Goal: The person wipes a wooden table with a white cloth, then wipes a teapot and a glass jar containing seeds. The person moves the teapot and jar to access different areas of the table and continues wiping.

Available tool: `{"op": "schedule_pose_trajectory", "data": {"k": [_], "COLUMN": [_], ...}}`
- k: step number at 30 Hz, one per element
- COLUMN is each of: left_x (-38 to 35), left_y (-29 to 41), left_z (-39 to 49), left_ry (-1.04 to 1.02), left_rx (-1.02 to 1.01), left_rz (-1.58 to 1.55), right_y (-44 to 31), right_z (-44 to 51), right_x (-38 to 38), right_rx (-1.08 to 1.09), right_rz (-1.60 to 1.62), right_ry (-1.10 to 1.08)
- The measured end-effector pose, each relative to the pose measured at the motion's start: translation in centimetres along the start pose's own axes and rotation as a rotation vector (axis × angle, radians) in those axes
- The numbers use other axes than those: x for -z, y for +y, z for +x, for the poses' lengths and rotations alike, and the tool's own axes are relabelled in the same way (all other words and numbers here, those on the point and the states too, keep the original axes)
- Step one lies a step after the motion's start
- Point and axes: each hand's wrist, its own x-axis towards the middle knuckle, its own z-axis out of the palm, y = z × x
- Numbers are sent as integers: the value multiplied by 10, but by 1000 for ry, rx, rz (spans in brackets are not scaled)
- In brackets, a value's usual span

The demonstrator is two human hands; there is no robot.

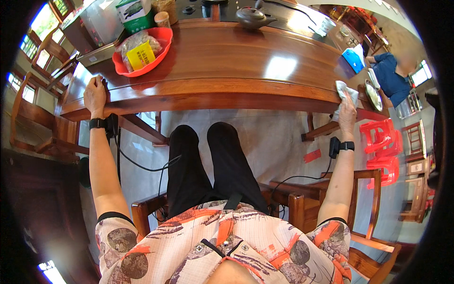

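Observation:
My left hand (95,95) rests with curled fingers on the left end of the polished wooden table (227,56); whether something small and dark beside its fingers is held, I cannot tell. Near it stands a red plastic basket (165,53) with a bag and a yellow packet (141,56) inside. At the table's right end, my right hand (347,109) is on a whitish cloth (342,87), bunched under its fingers, and part of it hangs at the front edge. Just right of that hand lies an oval plate (373,95). Both wrists wear black straps with cabled devices.
A clay teapot (251,17) and a cup (325,26) stand at the back. A blue tissue box (353,59) is at the right, with a person in dark blue (392,76) beyond. Red plastic stools (377,136) and wooden chairs stand around. Cables run from my wrists.

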Motion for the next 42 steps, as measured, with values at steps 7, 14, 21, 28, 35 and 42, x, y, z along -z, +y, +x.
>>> {"op": "schedule_pose_trajectory", "data": {"k": [7,14,21,28,35,42], "left_x": [7,10,14,17,15,11], "left_y": [10,17,21,22,21,15], "left_z": [-6,-9,-12,-13,-11,-9], "left_ry": [-8,-24,-14,-23,-31,-11], "left_rx": [27,94,90,93,108,67], "left_rz": [-37,-20,-79,-119,-71,-45], "right_y": [-127,-360,-504,-498,-502,-495], "right_z": [-1,-28,-47,-47,-45,-43], "right_x": [-37,-93,-122,-123,-139,-128], "right_rx": [266,620,777,757,768,681], "right_rz": [49,260,475,543,380,553], "right_ry": [-104,-145,-239,-237,-66,-163]}}
